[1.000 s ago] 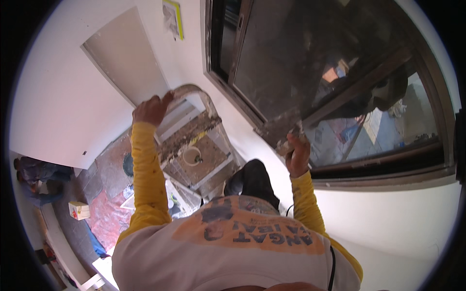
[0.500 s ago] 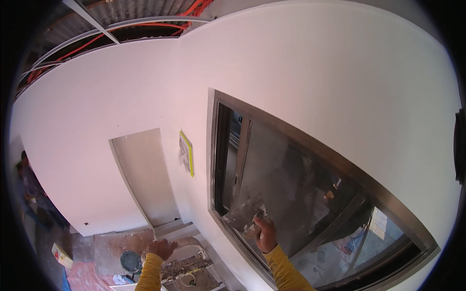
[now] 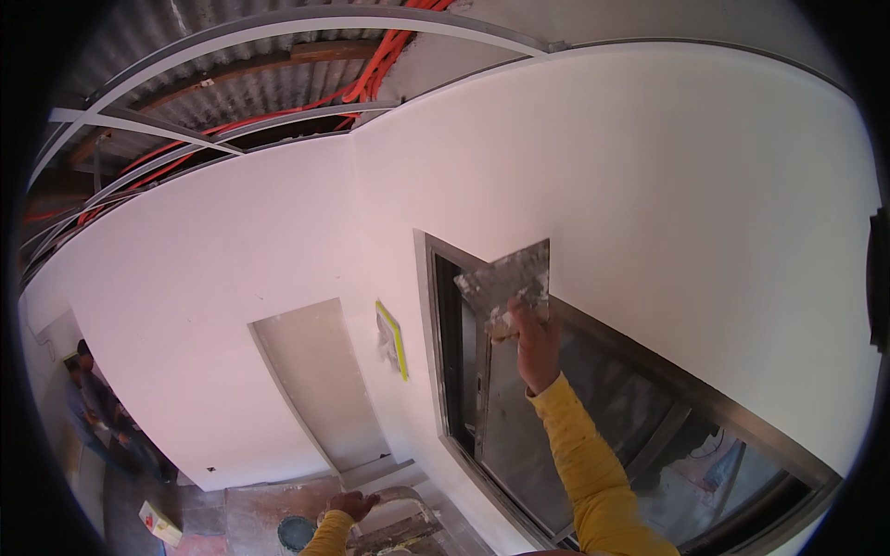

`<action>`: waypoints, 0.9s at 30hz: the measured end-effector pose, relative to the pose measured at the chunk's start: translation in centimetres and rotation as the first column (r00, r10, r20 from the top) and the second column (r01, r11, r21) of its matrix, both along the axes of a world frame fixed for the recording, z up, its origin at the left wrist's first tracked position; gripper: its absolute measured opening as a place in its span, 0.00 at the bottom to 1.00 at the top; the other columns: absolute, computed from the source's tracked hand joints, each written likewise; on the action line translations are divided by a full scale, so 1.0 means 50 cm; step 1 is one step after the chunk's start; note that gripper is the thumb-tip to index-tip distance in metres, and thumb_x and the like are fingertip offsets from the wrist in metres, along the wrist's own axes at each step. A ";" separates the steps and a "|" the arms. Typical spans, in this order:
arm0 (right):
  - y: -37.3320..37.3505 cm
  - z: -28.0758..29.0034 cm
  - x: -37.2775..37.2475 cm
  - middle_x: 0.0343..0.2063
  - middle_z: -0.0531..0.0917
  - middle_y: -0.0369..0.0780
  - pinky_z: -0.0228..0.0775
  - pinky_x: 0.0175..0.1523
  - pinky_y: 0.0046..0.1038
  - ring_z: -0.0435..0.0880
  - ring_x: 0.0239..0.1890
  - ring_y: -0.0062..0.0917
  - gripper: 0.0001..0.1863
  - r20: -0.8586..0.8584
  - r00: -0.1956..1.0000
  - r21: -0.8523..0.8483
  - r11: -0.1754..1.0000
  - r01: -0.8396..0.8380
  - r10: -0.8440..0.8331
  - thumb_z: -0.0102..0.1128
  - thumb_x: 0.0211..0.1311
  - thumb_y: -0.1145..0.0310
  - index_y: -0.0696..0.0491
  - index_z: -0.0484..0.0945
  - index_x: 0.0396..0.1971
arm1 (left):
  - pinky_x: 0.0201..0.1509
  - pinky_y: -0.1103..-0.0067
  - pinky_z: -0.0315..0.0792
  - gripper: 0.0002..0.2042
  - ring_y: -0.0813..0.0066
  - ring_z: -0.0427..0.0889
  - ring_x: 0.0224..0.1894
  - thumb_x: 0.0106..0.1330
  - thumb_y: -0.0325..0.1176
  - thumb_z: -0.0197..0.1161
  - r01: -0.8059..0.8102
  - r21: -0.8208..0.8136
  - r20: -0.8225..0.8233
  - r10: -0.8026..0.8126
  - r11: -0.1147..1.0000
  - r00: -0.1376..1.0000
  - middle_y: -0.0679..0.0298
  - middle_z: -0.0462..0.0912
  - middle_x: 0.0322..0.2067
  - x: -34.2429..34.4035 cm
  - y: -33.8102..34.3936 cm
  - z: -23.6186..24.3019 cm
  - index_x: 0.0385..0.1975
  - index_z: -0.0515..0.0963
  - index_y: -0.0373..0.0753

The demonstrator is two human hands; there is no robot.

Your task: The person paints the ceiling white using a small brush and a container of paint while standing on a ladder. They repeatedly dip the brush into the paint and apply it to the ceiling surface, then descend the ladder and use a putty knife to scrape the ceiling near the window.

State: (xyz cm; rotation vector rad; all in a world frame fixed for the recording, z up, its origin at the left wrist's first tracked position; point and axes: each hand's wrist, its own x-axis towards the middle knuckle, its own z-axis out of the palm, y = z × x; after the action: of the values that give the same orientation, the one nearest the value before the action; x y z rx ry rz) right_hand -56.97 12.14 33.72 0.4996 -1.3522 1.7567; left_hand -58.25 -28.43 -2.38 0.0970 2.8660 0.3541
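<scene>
My right hand (image 3: 538,350) is closed on the handle of a wide putty knife (image 3: 510,278), its flat grey blade smeared with pale compound. The blade is raised in front of the upper edge of the dark window frame (image 3: 603,324) and the white wall (image 3: 667,195). Whether it touches the wall I cannot tell. Low in the view, my left hand (image 3: 352,505) is beside the end of a pale curved rail (image 3: 408,494). Its fingers reach toward the rail and appear loosely apart; contact with it is unclear.
Below are a dark round bucket (image 3: 297,533), a pale box (image 3: 160,524) and stained floor sheeting (image 3: 260,510). A yellow-green edged panel (image 3: 391,338) is on the wall near a pale door (image 3: 324,380). Two people (image 3: 111,408) stand far left. Overhead run metal framing (image 3: 278,28) and orange conduits (image 3: 385,60).
My right hand has lifted the putty knife from the lower part of the window to its top edge. The view has tilted upward, showing more ceiling framing. My left hand stays by the rail.
</scene>
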 end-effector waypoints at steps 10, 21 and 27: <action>-0.007 0.446 -0.085 0.35 0.81 0.44 0.78 0.22 0.26 0.82 0.26 0.28 0.19 -0.365 0.926 -0.095 0.993 0.065 -0.095 0.53 0.61 0.73 0.61 0.67 0.52 | 0.63 0.61 0.68 0.39 0.47 0.79 0.55 0.61 0.73 0.46 0.004 0.051 0.017 -0.005 0.999 1.000 0.46 0.84 0.47 0.006 -0.003 0.020 0.43 0.85 0.39; -0.048 0.608 -0.146 0.62 0.70 0.62 0.60 0.70 0.35 0.70 0.65 0.49 0.35 -0.370 0.837 -0.330 0.899 0.288 -0.404 0.46 0.65 0.70 0.66 0.51 0.70 | 0.63 0.60 0.68 0.39 0.48 0.80 0.55 0.61 0.73 0.46 0.012 0.034 0.043 -0.013 0.999 0.999 0.49 0.85 0.48 0.006 -0.005 0.030 0.42 0.86 0.41; -0.033 0.643 -0.164 0.67 0.61 0.58 0.68 0.65 0.38 0.70 0.63 0.50 0.38 -0.346 0.827 -0.332 0.882 0.334 -0.444 0.47 0.64 0.71 0.64 0.46 0.72 | 0.63 0.60 0.67 0.39 0.49 0.80 0.56 0.63 0.73 0.43 0.059 0.007 0.058 -0.059 0.998 0.997 0.50 0.84 0.49 -0.001 -0.010 0.030 0.43 0.86 0.41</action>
State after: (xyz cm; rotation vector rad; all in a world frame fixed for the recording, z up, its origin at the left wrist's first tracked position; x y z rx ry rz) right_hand -65.17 10.47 65.85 0.3846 -0.8356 1.3574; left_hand -58.31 -28.93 -0.90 0.1689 2.7977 0.3475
